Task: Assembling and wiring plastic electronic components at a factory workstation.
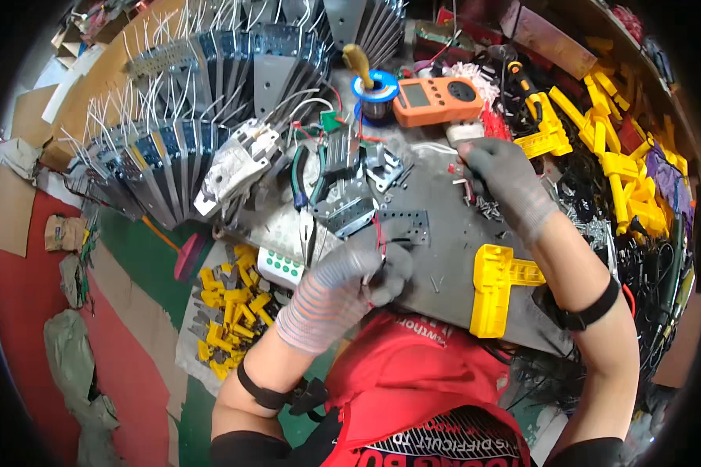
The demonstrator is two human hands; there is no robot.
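Note:
My left hand (370, 272), in a grey striped glove, is closed near the table's front edge. A thin red wire (379, 233) runs up from its fingers, and a small dark piece shows between them. Just beyond lies a dark perforated metal plate (409, 224). My right hand (494, 167), gloved too, is at the right of the table with its fingers curled together over small red and white parts. What its fingertips hold, if anything, is hidden. Loose screws (487, 208) lie under it. A yellow plastic housing (492, 300) rests near my right forearm.
An orange multimeter (436, 101) and a blue solder spool (375, 86) stand at the back. Rows of metal plates with white wires (152, 159) fill the back left. Pliers (308, 233) lie left of centre. Yellow plastic parts (635, 179) pile up at the right.

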